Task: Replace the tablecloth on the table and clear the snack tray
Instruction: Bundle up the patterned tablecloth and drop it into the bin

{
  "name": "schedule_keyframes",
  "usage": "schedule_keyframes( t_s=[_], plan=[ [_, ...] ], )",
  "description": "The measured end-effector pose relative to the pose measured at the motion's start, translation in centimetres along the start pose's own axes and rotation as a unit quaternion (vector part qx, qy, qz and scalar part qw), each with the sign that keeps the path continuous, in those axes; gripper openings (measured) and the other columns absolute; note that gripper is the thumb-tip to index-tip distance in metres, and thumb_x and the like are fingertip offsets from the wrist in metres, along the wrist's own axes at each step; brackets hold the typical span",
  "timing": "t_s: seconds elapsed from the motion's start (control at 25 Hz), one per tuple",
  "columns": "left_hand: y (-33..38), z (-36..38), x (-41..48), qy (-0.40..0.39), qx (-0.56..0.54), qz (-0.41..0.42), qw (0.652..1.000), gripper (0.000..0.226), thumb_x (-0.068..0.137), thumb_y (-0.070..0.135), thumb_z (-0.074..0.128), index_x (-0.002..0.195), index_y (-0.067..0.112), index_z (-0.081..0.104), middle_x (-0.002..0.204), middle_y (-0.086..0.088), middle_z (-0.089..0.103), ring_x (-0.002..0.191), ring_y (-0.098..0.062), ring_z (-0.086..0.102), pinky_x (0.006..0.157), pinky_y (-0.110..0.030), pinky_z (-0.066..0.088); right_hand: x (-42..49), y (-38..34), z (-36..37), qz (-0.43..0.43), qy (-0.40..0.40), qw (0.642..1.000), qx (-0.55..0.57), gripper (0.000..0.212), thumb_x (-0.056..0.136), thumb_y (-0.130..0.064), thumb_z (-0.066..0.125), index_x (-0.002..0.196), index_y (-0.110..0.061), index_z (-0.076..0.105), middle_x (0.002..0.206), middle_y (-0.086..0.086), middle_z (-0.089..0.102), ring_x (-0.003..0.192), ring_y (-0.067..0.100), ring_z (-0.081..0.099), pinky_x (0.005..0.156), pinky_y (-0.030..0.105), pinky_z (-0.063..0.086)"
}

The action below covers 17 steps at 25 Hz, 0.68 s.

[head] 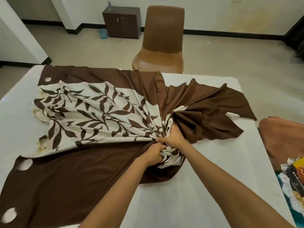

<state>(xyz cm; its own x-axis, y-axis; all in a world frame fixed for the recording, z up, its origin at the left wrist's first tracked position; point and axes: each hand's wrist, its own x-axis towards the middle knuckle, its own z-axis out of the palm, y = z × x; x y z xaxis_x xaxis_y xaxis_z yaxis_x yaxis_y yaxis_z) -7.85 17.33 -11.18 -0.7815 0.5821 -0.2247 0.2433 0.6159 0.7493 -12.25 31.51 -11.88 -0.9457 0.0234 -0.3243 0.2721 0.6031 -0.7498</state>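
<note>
Overhead, white table (pixel 205 186) under bunched tablecloth (pixel 92 116).

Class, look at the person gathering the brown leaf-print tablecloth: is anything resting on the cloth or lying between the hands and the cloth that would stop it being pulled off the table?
Nothing visible does. Both the left hand and right hand already grip the bunched tablecloth, and nothing sits on it. The snack packets lie apart at the table's right edge.
</note>
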Motion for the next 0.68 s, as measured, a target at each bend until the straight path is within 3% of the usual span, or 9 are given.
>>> schedule_keyframes(
  t_s=[0.12, 0.2, 0.28, 0.32, 0.4, 0.44, 0.52, 0.56, 0.68],
  plan=[
    [0.7, -0.2, -1.3, 0.019, -0.001, -0.029, 0.999, 0.036, 0.072, -0.007, 0.054, 0.104, 0.003, 0.065, 0.112, -0.012, 0.063, 0.109, -0.026, 0.056, 0.097, -0.035, 0.045, 0.3, 0.9, 1.0, -0.033, 0.026, 0.999, -0.014, 0.098, 0.068, -0.034, 0.074, 0.149, -0.018, 0.021, 0.149, 0.006, 0.037, 0.137, 0.024, 0.035, 0.114, 0.04, 0.03],
    [2.5, 1.3, -4.2, 0.198, -0.096, -0.096, 0.971, 0.037, 0.072, 0.003, 0.066, 0.107, 0.014, 0.064, 0.111, 0.002, 0.06, 0.106, -0.01, 0.055, 0.093, -0.029, 0.048, 0.3, 1.1, 1.2, -0.043, 0.045, 0.998, -0.026, 0.087, 0.076, -0.022, 0.067, 0.15, -0.019, 0.021, 0.149, 0.006, 0.038, 0.137, 0.025, 0.036, 0.114, 0.038, 0.03],
    [4.4, 3.8, -8.0, 0.428, -0.13, -0.234, 0.863, 0.045, 0.074, 0.018, 0.076, 0.114, 0.021, 0.057, 0.117, 0.008, 0.05, 0.111, -0.007, 0.046, 0.095, -0.023, 0.042, 0.4, 1.4, 1.6, -0.047, 0.057, 0.997, -0.019, 0.083, 0.08, -0.02, 0.064, 0.15, -0.018, 0.022, 0.15, 0.005, 0.037, 0.137, 0.025, 0.035, 0.113, 0.035, 0.03],
    [5.4, 5.3, -9.5, 0.471, -0.146, -0.324, 0.807, 0.046, 0.075, 0.025, 0.077, 0.114, 0.02, 0.054, 0.119, 0.003, 0.049, 0.111, -0.014, 0.045, 0.094, -0.03, 0.042, 0.4, 1.4, 1.6, -0.044, 0.064, 0.997, -0.016, 0.081, 0.081, -0.018, 0.064, 0.15, -0.018, 0.022, 0.15, 0.006, 0.037, 0.137, 0.025, 0.035, 0.113, 0.034, 0.03],
    [6.9, 7.9, -11.0, 0.415, -0.356, -0.488, 0.681, 0.041, 0.079, 0.032, 0.074, 0.107, 0.008, 0.055, 0.112, -0.011, 0.054, 0.099, -0.027, 0.053, 0.085, -0.038, 0.047, 0.3, 1.3, 1.7, -0.04, 0.075, 0.996, -0.012, 0.079, 0.082, -0.014, 0.062, 0.15, -0.017, 0.023, 0.15, 0.006, 0.037, 0.137, 0.027, 0.035, 0.113, 0.034, 0.03],
    [8.0, 8.5, -11.0, 0.341, -0.53, -0.527, 0.571, 0.04, 0.082, 0.036, 0.071, 0.1, 0.003, 0.056, 0.101, -0.013, 0.057, 0.085, -0.029, 0.056, 0.074, -0.037, 0.049, 0.3, 1.2, 1.6, -0.045, 0.081, 0.996, -0.013, 0.078, 0.082, -0.013, 0.062, 0.15, -0.016, 0.023, 0.15, 0.007, 0.037, 0.137, 0.027, 0.035, 0.113, 0.034, 0.03],
    [9.8, 8.8, -10.3, 0.174, -0.769, -0.509, 0.346, 0.055, 0.084, 0.048, 0.065, 0.097, -0.003, 0.053, 0.086, -0.017, 0.054, 0.066, -0.029, 0.052, 0.057, -0.034, 0.05, 0.2, 1.1, 1.5, -0.052, 0.086, 0.995, -0.017, 0.078, 0.082, -0.011, 0.061, 0.15, -0.014, 0.022, 0.15, 0.009, 0.037, 0.137, 0.028, 0.035, 0.113, 0.034, 0.029],
    [10.2, 8.6, -9.5, 0.148, -0.82, -0.476, 0.283, 0.063, 0.084, 0.053, 0.061, 0.104, -0.006, 0.052, 0.088, -0.019, 0.052, 0.067, -0.03, 0.052, 0.054, -0.035, 0.052, 0.1, 1.0, 1.5, -0.054, 0.084, 0.995, -0.019, 0.079, 0.083, -0.01, 0.061, 0.151, -0.013, 0.022, 0.151, 0.009, 0.036, 0.138, 0.028, 0.034, 0.113, 0.033, 0.029],
    [9.1, 6.2, -6.3, 0.213, -0.836, -0.419, 0.282, 0.062, 0.086, 0.057, 0.055, 0.111, 0.001, 0.059, 0.098, -0.021, 0.059, 0.082, -0.035, 0.058, 0.068, -0.043, 0.054, -0.2, 1.1, 1.4, -0.062, 0.081, 0.994, -0.029, 0.078, 0.083, -0.009, 0.061, 0.15, -0.012, 0.021, 0.151, 0.009, 0.036, 0.138, 0.027, 0.034, 0.111, 0.027, 0.025]
  ],
)
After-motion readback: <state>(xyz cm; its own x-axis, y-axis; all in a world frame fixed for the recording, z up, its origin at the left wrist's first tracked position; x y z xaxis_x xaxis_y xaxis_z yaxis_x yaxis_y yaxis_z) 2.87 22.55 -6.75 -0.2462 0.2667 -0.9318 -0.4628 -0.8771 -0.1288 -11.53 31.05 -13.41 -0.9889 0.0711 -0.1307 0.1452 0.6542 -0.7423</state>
